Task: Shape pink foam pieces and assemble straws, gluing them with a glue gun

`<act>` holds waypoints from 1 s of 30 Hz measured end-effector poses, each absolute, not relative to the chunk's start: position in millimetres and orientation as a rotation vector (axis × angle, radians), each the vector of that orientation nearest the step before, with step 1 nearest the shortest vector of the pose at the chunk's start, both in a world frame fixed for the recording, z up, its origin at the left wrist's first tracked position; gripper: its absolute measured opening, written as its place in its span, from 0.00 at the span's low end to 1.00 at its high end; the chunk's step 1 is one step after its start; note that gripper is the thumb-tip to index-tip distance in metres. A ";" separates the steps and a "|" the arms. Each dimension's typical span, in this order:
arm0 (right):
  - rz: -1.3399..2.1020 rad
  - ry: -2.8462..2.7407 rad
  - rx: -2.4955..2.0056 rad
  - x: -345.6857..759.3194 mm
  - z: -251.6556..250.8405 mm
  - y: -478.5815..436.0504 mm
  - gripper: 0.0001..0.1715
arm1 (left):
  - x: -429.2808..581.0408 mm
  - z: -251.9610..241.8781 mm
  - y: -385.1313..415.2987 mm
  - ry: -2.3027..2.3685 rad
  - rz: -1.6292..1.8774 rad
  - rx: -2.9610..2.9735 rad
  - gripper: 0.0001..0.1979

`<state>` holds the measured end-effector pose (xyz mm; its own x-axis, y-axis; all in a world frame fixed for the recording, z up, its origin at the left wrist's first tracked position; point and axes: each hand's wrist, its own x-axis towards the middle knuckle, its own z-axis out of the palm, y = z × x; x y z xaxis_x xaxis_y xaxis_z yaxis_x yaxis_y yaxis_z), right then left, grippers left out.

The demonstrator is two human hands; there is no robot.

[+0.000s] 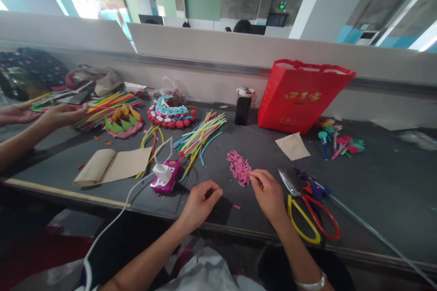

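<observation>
My right hand (268,193) rests on the dark table (375,181), its fingertips pinched at the near edge of a small heap of pink pieces (239,168). My left hand (201,202) hovers just left of it with the fingers curled in, and I cannot make out anything in them. One loose pink piece (236,207) lies between the two hands. Scissors with yellow and red handles (309,211) lie right of my right hand.
A pink device with a white plug and cable (165,176) sits left of my left hand. Coloured sticks (198,136), a flower-decorated craft piece (170,113), brown paper (111,165), a dark bottle (244,106) and a red bag (300,95) lie beyond. Another person's hands (51,115) work at far left.
</observation>
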<state>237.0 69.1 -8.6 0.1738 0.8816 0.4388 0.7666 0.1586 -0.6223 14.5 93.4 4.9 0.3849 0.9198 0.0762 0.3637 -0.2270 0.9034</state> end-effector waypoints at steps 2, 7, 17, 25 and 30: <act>0.199 -1.634 -1.621 232.7 -11.2 55.0 0.12 | 10.2 3.0 95.3 1.136 0.803 1.828 0.12; 0.261 -1.871 -1.652 213.2 -18.1 27.6 0.08 | 10.7 -0.4 96.8 1.146 0.816 1.892 0.10; 0.266 -1.946 -1.520 192.8 -19.9 24.4 0.15 | 25.1 0.3 76.1 0.944 0.677 2.098 0.11; 0.249 -1.971 -1.419 201.6 -1.6 32.0 0.15 | 22.3 14.0 70.7 0.950 0.843 1.972 0.14; 0.033 -1.866 -1.658 233.5 -10.2 62.4 0.15 | 7.2 14.1 84.4 1.149 0.961 1.813 0.15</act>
<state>233.5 62.4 -10.2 -0.0056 0.9009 0.4340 0.8852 0.2064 -0.4170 7.2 84.4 14.1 0.3085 0.9321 0.1900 0.3514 -0.2972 0.8878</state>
